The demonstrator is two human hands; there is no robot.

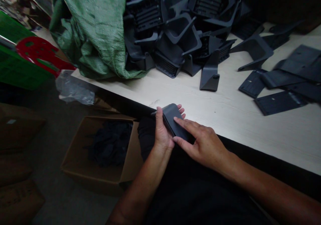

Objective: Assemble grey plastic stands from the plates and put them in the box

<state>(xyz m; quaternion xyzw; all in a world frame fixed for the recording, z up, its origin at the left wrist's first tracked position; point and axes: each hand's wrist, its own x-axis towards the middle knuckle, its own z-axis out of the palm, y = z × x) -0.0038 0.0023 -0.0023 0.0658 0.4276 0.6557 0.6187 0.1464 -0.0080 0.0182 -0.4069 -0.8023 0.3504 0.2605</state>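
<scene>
A dark grey plastic part (173, 113) with a bent, flat face is held between my two hands just off the table's front edge. My left hand (163, 131) is closed round it from below, thumb up along its left side and fingertips showing beyond its far side. My right hand (203, 143) grips its near right end, fingers laid on the top face and thumb at the lower edge. The part's underside is hidden in my left palm.
On the pale table (225, 118) lie a heap of dark plastic brackets (175, 34) and several flat dark plates (281, 101). A green woven sack (95, 27) is at the heap's left. Below stands an open cardboard box (75, 151) holding dark pieces. A red plastic stool (37, 51) is far left.
</scene>
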